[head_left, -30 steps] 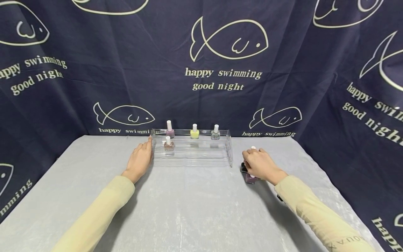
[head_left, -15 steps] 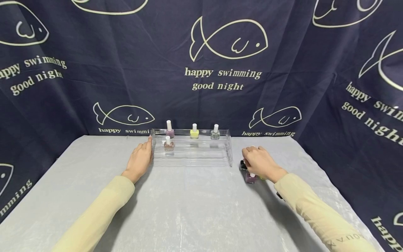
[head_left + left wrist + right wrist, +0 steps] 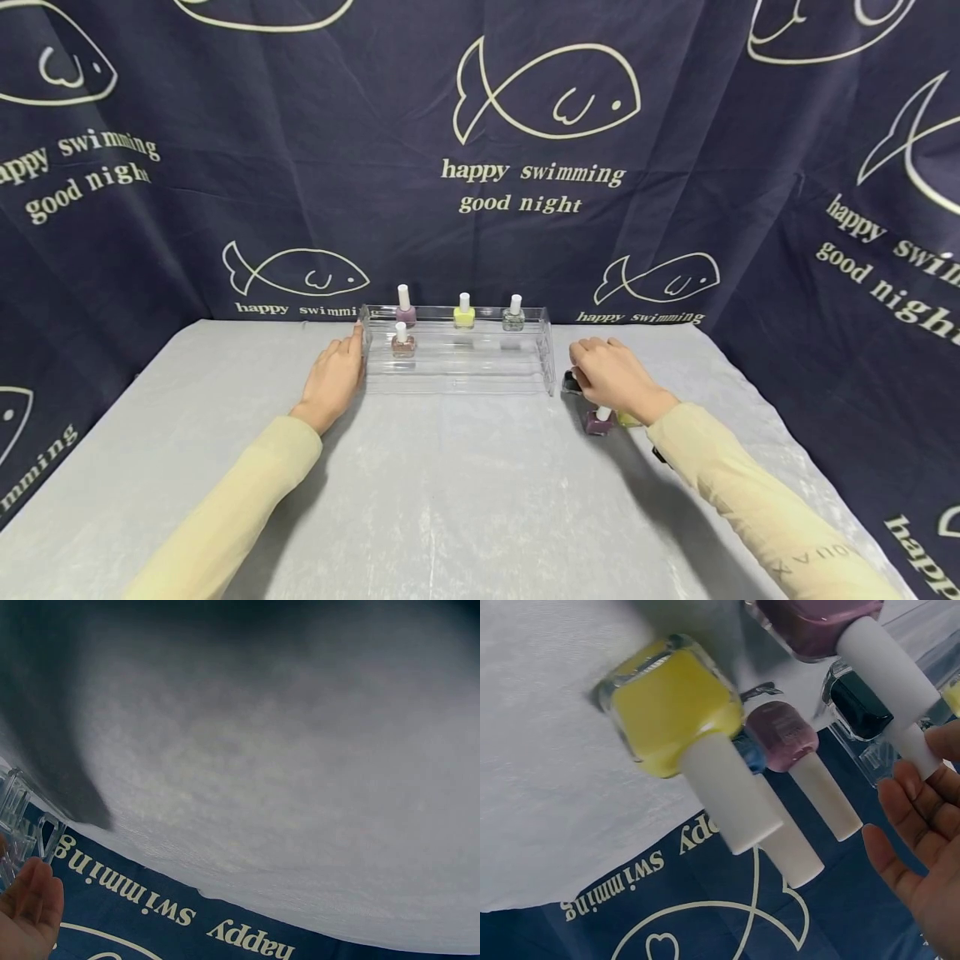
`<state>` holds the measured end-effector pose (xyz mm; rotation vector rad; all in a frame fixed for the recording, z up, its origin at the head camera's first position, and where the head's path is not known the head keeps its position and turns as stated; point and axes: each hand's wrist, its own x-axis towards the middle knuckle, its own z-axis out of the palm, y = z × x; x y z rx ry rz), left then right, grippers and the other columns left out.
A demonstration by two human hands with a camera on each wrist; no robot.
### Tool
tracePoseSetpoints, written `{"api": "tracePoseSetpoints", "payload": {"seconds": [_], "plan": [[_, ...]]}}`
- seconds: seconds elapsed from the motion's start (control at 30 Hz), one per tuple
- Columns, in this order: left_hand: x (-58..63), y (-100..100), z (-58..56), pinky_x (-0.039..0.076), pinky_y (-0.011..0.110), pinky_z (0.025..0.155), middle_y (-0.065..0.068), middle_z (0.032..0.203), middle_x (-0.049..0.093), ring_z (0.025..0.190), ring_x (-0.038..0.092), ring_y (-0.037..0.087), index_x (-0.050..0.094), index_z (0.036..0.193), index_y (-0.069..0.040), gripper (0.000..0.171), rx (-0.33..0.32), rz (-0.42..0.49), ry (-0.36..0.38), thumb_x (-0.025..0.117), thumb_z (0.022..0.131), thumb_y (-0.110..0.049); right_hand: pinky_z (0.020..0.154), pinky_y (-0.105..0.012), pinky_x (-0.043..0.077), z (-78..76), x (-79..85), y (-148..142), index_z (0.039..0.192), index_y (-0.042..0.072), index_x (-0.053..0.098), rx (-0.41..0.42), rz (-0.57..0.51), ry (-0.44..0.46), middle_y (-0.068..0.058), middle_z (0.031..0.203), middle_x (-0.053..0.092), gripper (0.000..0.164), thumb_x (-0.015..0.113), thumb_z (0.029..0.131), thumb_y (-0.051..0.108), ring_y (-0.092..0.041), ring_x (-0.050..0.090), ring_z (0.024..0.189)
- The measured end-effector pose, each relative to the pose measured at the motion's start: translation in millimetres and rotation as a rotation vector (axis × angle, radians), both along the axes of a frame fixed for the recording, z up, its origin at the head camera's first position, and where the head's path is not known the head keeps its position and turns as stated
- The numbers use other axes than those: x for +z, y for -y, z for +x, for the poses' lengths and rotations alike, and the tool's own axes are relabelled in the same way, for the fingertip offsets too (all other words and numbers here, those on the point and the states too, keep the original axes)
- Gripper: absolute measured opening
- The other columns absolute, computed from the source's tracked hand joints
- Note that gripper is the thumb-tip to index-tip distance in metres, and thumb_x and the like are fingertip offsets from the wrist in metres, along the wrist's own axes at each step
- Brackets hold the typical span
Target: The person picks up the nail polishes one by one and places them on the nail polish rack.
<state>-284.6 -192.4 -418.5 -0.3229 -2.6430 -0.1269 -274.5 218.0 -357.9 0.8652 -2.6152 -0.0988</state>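
My left hand [image 3: 333, 379] rests against the left end of a clear stepped display rack [image 3: 457, 385]; its visible fingers [image 3: 34, 892] look fairly straight in the left wrist view. Just right of the rack, my right hand [image 3: 615, 377] pinches the white cap of a dark green nail polish bottle [image 3: 859, 705]. Under and beside that hand stand a purple nail polish [image 3: 599, 422] and a yellow one [image 3: 671, 709]. A mauve nail polish [image 3: 784, 735] and a blue one [image 3: 750, 750], partly hidden, also show in the right wrist view.
On the rack's top step stand a mauve bottle [image 3: 406, 314], a yellow bottle [image 3: 464, 315] and a grey glittery bottle [image 3: 513, 317]. A brownish-pink bottle [image 3: 402, 343] sits one step lower at left. Dark blue fish-print cloth [image 3: 540, 217] surrounds the grey-covered table [image 3: 450, 500].
My right hand has shifted slightly left and away from me, and the dark bottle has moved with it towards the rack. More of the purple and yellow bottles shows. My left hand stays put.
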Motion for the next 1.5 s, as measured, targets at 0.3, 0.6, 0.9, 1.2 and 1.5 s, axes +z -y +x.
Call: {"api": "tracePoseSetpoints", "payload": {"seconds": [0.3,0.6,0.9,1.2,1.5], "plan": [[1.4,-0.9,0.7,0.048,0.042,0.078,0.022,0.107,0.061,0.095,0.056,0.033,0.029,0.136,0.008,0.058,-0.004,0.003,0.0,0.055,0.088,-0.011,0.063,-0.035,0.04,-4.0,7.8,7.3,0.076,0.011,0.052,0.017,-0.02,0.001,0.0,0.072,0.057,0.007,0.058,0.075,0.007,-0.02,0.056,0.073],[1.7,-1.7,1.6,0.048,0.041,0.079,0.022,0.106,0.061,0.095,0.056,0.033,0.029,0.136,0.008,0.059,-0.002,0.001,0.004,0.056,0.087,-0.01,0.064,-0.036,0.042,-5.5,16.0,13.0,0.074,0.012,0.052,0.032,-0.027,-0.018,0.0,0.071,0.056,0.008,0.059,0.074,0.007,-0.02,0.056,0.071],[0.8,-1.2,1.8,0.048,0.042,0.079,0.022,0.107,0.06,0.096,0.056,0.033,0.029,0.137,0.008,0.058,0.002,0.001,0.011,0.054,0.088,-0.011,0.074,-0.043,0.047,-7.2,20.7,22.0,0.075,0.011,0.05,0.037,-0.014,-0.017,-0.002,0.073,0.057,0.008,0.058,0.076,0.009,-0.022,0.055,0.074],[1.3,-1.4,2.2,0.048,0.041,0.08,0.022,0.108,0.06,0.097,0.055,0.033,0.029,0.137,0.008,0.059,0.003,0.003,0.009,0.055,0.087,-0.01,0.065,-0.036,0.044,-11.6,21.5,34.5,0.077,0.012,0.052,0.063,-0.011,-0.042,-0.001,0.072,0.056,0.006,0.056,0.076,0.008,-0.022,0.056,0.073],[1.7,-1.7,2.5,0.048,0.041,0.08,0.022,0.109,0.06,0.097,0.055,0.033,0.03,0.136,0.008,0.058,-0.006,0.001,-0.012,0.055,0.088,-0.011,0.062,-0.034,0.041,-15.7,21.9,50.8,0.08,0.012,0.055,0.072,-0.021,-0.013,0.0,0.075,0.058,0.005,0.055,0.077,0.008,-0.02,0.055,0.074]]}}
